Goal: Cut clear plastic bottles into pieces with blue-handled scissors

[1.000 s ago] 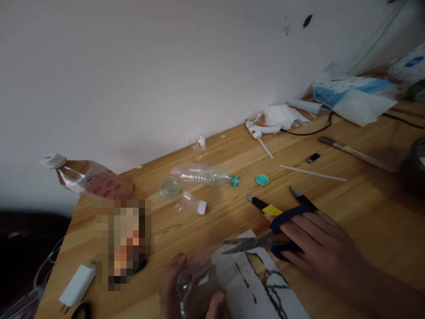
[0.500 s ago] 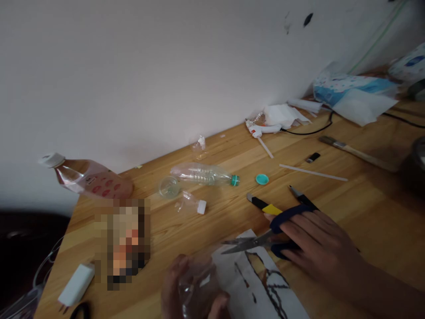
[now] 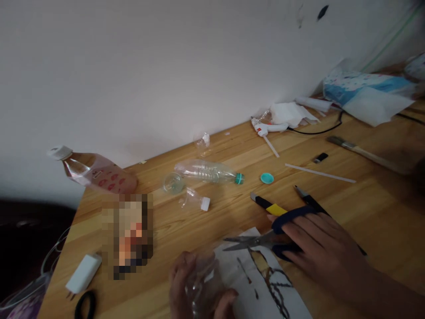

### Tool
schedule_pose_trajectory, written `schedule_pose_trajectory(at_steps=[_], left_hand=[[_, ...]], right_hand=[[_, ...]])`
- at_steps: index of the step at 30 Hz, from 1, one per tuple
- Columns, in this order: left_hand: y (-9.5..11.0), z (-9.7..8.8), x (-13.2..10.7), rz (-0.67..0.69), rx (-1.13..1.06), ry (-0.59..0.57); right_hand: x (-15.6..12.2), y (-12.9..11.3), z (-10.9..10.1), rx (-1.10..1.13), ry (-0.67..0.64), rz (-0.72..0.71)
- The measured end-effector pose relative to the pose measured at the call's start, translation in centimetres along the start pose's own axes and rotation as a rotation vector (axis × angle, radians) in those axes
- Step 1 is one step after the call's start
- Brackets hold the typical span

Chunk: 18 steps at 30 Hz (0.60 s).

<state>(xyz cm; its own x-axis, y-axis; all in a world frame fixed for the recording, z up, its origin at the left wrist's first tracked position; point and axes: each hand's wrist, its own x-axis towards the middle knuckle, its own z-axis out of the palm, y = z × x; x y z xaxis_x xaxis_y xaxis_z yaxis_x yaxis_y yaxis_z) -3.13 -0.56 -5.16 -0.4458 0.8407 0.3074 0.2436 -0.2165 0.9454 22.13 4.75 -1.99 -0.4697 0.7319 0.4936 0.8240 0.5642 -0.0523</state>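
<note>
At the bottom middle, my left hand (image 3: 181, 283) is wrapped round a clear plastic bottle piece (image 3: 205, 283). Scissors (image 3: 247, 242) with dark blue handles are in my right hand (image 3: 318, 243), fingers through the loops. Their blades are slightly apart and point left, near the upper edge of the clear plastic; whether they touch it I cannot tell. Beneath lies a white paper (image 3: 245, 288) with dark, rough-edged marks or cutouts. Just beyond my right hand are a yellow and black utility knife (image 3: 267, 204) and a black pen-like tool (image 3: 308, 199).
A clear bottle (image 3: 209, 172), a cut bottle top (image 3: 195, 199) and a teal cap (image 3: 267, 178) lie mid-table. Left are a pink drink bottle (image 3: 102, 173) and a white charger (image 3: 83, 272). Farther back lie a glue gun (image 3: 268, 127), a glue stick (image 3: 320, 173) and a brush (image 3: 365, 153).
The whole view has shifted slightly, so the table things appear a little farther right. The scissor blades are closer together than before. Both hands keep their holds.
</note>
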Motion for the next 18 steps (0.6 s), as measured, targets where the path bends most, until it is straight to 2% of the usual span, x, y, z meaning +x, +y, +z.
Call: schedule_pose_trajectory(at_steps=[4, 10, 13, 18], left_hand=[[0.6, 0.7, -0.1, 0.027, 0.059, 0.043], [0.2, 0.9, -0.4, -0.012, -0.021, 0.085], [-0.4, 0.3, -0.5, -0.046, -0.029, 0.013], [-0.7, -1.2, 0.1, -0.192, -0.046, -0.099]], right_hand=[[-0.1, 0.0, 0.1, 0.003, 0.027, -0.007], [-0.2, -0.3, -0.1, -0.049, 0.016, 0.012], [0.1, -0.1, -0.1, -0.034, 0.016, -0.015], [0.4, -0.2, -0.3, -0.042, 0.011, -0.01]])
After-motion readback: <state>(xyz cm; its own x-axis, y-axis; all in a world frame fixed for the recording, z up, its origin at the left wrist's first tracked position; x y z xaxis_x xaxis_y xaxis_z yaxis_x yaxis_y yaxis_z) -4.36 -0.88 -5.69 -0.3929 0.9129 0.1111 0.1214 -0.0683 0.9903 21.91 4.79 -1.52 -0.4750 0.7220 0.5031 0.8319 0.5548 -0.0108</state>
